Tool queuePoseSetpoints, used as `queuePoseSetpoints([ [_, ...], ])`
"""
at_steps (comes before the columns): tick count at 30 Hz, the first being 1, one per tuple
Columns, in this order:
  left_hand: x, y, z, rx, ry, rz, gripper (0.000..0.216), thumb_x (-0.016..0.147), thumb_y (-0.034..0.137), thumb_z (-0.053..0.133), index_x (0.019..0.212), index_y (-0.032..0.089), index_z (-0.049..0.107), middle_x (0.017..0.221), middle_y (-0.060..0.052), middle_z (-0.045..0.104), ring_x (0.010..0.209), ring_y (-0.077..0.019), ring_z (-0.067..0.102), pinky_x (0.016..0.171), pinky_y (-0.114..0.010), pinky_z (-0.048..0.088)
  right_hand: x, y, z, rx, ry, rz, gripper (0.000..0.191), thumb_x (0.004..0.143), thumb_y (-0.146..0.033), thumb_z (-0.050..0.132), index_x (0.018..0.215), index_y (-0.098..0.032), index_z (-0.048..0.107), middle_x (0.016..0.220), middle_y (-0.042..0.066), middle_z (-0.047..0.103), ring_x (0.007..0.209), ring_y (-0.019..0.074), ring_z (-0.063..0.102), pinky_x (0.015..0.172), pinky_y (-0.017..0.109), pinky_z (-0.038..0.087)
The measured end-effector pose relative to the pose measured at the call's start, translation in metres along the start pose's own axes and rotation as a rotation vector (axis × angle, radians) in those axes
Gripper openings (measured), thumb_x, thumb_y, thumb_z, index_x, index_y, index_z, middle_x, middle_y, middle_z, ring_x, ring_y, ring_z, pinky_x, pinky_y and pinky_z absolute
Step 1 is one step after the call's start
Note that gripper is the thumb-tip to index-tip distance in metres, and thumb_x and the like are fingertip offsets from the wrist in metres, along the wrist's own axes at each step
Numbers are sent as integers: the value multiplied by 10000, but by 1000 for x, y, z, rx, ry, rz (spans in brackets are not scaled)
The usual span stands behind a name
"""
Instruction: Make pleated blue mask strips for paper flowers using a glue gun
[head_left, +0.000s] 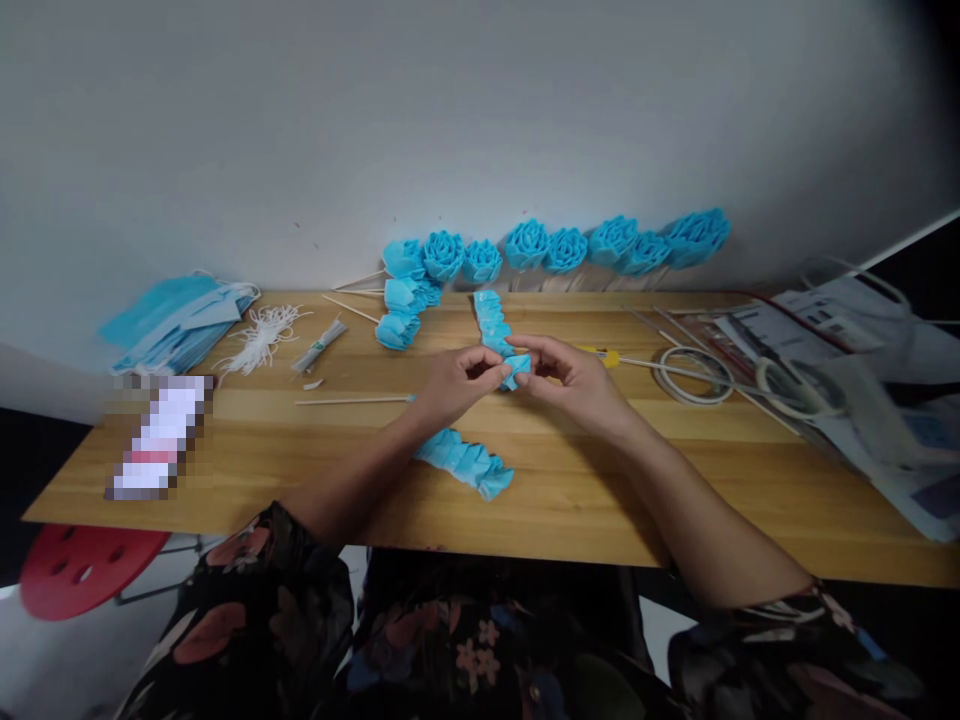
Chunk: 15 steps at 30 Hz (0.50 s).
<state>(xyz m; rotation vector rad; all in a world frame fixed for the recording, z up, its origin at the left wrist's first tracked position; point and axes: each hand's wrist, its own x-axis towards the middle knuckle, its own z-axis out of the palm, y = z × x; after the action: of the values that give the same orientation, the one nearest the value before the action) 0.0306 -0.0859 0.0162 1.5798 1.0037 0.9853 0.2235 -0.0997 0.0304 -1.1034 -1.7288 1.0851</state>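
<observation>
My left hand (459,380) and my right hand (564,376) meet over the middle of the wooden table (262,450), both pinching one end of a pleated blue strip (495,325) that runs away toward the wall. The pinched end is rolled into a small blue bundle between my fingertips. A second pleated blue strip (466,462) lies on the table under my left forearm. A thin wooden stick (352,401) rests just left of my left hand.
Several finished blue fabric roses (555,245) line the wall. A stack of blue face masks (176,320), white elastic loops (262,335), a wire coil (694,378), scissors and papers (870,400) lie on the table. A red stool (82,565) stands low left.
</observation>
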Motion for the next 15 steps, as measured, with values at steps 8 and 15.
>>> queuePoseSetpoints([
  [8,0,2,-1,-79,-66,-56,244,828,394,689,848,152,665,777,-9,660,719,-111,548,722,-255,447,2,7,0,3,84,-40,427,811,-290,673,1234,-233,696,772,-13,589,687,143,510,672,300,441],
  [15,1,-9,2,-105,-75,-71,253,777,376,758,829,154,647,739,15,624,682,-95,529,680,-244,416,1,7,2,36,90,-26,417,819,-293,672,1231,-240,696,793,-7,611,711,153,526,684,308,441],
])
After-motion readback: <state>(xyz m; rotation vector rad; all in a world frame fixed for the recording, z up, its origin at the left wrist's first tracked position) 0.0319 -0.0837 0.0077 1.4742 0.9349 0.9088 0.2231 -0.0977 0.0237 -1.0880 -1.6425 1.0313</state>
